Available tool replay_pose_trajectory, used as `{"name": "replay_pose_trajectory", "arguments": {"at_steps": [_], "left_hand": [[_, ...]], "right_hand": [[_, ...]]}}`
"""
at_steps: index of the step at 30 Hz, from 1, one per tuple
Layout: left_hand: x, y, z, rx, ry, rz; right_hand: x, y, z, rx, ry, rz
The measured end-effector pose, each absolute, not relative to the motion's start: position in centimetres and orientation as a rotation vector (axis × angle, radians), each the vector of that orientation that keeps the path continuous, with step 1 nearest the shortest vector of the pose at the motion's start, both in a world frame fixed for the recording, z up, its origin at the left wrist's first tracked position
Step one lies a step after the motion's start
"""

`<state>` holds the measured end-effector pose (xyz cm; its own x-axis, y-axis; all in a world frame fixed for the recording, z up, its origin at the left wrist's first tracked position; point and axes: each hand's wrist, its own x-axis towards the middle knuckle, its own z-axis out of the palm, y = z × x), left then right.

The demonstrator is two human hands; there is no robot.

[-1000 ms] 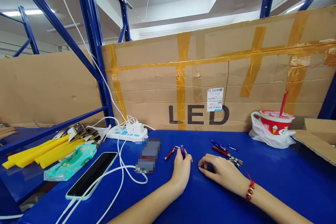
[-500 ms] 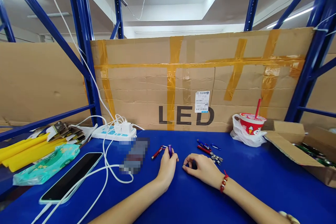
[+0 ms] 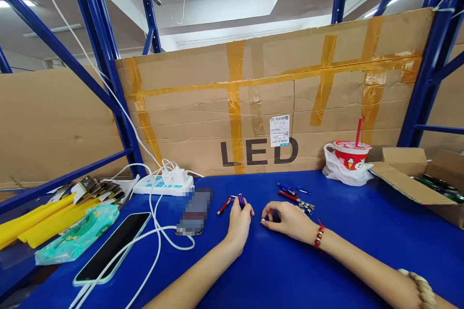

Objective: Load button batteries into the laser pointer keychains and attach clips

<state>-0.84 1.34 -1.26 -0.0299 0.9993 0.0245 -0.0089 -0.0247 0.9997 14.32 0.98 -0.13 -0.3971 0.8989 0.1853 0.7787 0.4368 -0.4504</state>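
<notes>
My left hand [image 3: 240, 224] is closed around a short purple metallic tube [image 3: 241, 201], whose end stands up above the fingers. Just left of it on the blue table lies a slim red tube with a metal clasp [image 3: 224, 205]. My right hand [image 3: 288, 221] rests a little to the right, fingers curled and thumb near the index finger. A tiny pale spot shows at its fingertips, too small to name. Beyond that hand are a red tube [image 3: 289, 196], blue tubes [image 3: 286, 188] and several small silvery metal parts [image 3: 307, 208].
At left are a phone [image 3: 114, 248] with white cables, a power strip [image 3: 163, 184], a green packet [image 3: 78, 234] and yellow rolls [image 3: 43, 217]. A second, blurred phone [image 3: 195, 212] lies nearer. A red cup [image 3: 351, 155] and an open carton [image 3: 413, 183] stand right, before a cardboard wall [image 3: 188, 120].
The camera view has tilted and shifted, so the table things appear further right. Both hands keep nearly the same pose, the purple tube still in my left hand.
</notes>
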Motion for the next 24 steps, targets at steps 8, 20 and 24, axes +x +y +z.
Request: {"name": "replay_pose_trajectory", "arguments": {"at_steps": [8, 20, 24], "left_hand": [[-0.6, 0.9, -0.3, 1.150, 1.153, 1.231], [-0.7, 0.8, -0.6, 1.122, 1.034, 1.244], [-0.6, 0.8, -0.4, 1.073, 0.924, 1.138]], "right_hand": [[14.3, 0.8, 0.2, -1.385, -2.326, 0.387], [14.8, 0.9, 0.7, -1.302, -2.414, 0.360], [15.4, 0.9, 1.4, -1.227, -2.461, 0.218]]}}
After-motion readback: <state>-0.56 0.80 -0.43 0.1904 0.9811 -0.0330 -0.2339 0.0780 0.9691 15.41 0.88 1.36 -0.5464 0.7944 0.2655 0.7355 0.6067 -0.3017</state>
